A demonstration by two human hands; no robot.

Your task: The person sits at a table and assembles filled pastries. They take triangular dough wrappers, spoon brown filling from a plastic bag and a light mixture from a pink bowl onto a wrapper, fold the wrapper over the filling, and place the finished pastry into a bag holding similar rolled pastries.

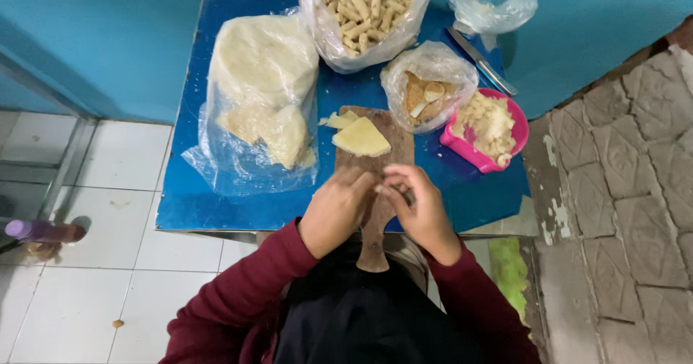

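Note:
My left hand (336, 209) and my right hand (421, 207) meet over the near end of a brown wooden board (375, 212) on a blue table (209, 191). The fingertips of both hands pinch together around something small and pale; I cannot tell what it is. Pale folded wrapper sheets (360, 137) lie on the far part of the board, just beyond my fingers. I wear dark red sleeves.
A big clear bag of pale dough sheets (260, 90) lies at the left. At the back stand a bag of rolled pieces (364, 10) and an almost empty bag (491, 0). A bag of brown filling with a spoon (427, 90), a pink bowl (485, 126) and a knife (480, 61) are at the right.

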